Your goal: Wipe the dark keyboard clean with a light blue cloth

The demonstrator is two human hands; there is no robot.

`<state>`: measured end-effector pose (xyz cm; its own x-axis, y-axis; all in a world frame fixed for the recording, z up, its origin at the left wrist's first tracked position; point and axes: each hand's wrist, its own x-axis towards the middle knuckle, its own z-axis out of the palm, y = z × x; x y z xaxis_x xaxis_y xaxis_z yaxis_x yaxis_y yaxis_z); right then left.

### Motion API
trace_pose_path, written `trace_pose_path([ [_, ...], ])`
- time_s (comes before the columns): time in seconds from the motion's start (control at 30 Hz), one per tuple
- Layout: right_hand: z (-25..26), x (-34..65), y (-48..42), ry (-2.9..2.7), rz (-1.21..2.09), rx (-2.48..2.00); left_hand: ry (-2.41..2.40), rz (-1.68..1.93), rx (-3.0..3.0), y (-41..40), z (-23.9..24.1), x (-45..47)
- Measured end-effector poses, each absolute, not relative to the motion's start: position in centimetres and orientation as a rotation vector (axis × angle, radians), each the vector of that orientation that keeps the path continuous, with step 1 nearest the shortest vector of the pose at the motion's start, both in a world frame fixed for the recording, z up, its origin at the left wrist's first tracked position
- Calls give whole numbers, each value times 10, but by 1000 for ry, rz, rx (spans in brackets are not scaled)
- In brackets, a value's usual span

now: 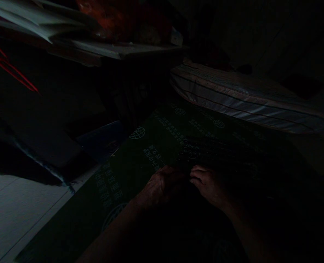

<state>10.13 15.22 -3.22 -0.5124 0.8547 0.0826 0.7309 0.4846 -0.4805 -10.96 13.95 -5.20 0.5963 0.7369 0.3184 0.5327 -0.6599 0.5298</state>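
The view is very dark. My left hand (163,184) lies low over a green board (151,171) printed with pale writing and globe marks, its fingers curled and pointing right into shadow. A short gap away, my right hand (207,182) has its fingers bent and pressed together, pointing left. Between and beyond the hands spreads a dark, speckled thing (190,151), perhaps cloth, on the board. Both hands seem closed at its near part, but what is in the fingers is lost in the dark.
A striped mattress (227,100) lies at the board's far edge. On the upper left, a tabletop (107,49) bears papers (35,22) and an orange-red bag (107,18). Red strings (11,65) hang there. Below are a dark blue panel (104,138), a bluish cord (46,166) and pale floor (16,208).
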Motion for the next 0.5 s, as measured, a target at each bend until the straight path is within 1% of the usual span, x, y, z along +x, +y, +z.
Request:
trace_pose_path([
  [0.33,-30,98,151,-2462,570,-1473,1015,746,2444,139,-50,-109],
  [0.5,-31,96,150,-2363,596,-1529,1034,735,2419,139,-52,-109],
])
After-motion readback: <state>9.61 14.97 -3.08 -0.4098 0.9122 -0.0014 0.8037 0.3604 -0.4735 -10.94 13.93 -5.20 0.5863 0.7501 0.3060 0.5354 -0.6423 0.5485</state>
